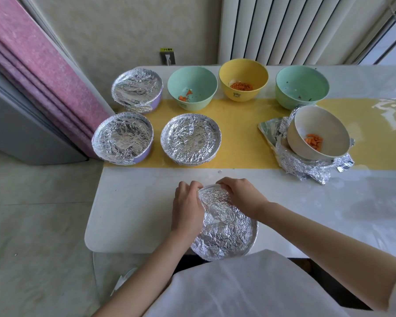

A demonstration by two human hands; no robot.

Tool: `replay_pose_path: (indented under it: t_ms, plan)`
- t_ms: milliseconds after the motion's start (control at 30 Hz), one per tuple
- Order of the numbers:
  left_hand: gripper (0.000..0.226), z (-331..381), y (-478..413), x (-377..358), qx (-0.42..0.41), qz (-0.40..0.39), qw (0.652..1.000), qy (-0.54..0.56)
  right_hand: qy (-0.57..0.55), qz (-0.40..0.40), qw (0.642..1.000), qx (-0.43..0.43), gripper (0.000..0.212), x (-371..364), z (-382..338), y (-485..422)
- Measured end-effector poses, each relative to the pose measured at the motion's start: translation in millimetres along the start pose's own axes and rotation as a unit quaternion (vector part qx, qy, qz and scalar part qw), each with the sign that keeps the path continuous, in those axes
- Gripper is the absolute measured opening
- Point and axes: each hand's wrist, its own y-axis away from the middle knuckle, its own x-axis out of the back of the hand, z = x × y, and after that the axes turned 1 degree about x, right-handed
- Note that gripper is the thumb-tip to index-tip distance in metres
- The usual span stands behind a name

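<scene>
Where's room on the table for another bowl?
White table is bare left of the left hand and right of the right hand, which grip the near foil dish. Yellow gap between middle foil dish and white bowl. Back row is crowded.

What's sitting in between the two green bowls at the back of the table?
The yellow bowl, with little orange pieces inside, sits between the left green bowl and the right green bowl. The head view shows it.

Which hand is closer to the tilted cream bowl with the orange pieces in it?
Right. The right hand holds the far rim of the foil-covered dish, on the side towards the cream bowl; the left hand holds the dish's left rim, farther from it.
</scene>
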Motion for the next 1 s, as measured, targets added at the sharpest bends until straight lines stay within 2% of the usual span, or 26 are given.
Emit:
replay_pose_path:
  t_ms: [167,367,500,667,800,933,1000]
  plan:
    - [0.015,1.3,-8.1,0.5,-0.019,-0.017,1.0,0.013,0.022,-0.02,1.0,0.003,0.029,1.4,2.5,-1.6]
    - [0.019,1.8,-12.0,1.6,-0.017,-0.034,0.999,0.02,0.073,-0.106,0.991,0.039,0.027,19.8,-6.4,-13.4]
    - [0.02,0.7,-12.8,4.3,-0.018,-0.041,0.999,0.013,0.072,-0.088,0.992,0.045,0.03,14.5,-18.9,-11.9]
    - [0.021,4.4,-12.8,5.2,-0.015,-0.047,0.999,-0.003,0.165,-0.101,0.98,0.051,0.044,16.4,-26.2,-10.9]
    - [0.019,8.6,-12.3,5.1,-0.015,-0.045,0.999,-0.007,0.199,-0.131,0.968,0.08,0.038,17.4,-29.8,-12.4]
    - [0.019,11.3,-12.6,3.7,-0.018,-0.046,0.999,-0.01,0.225,-0.118,0.964,0.081,0.034,17.2,-31.0,-12.2]
    - [0.019,10.8,-12.4,3.6,-0.022,-0.046,0.999,-0.01,0.199,-0.111,0.971,0.071,0.031,16.7,-27.2,-12.6]
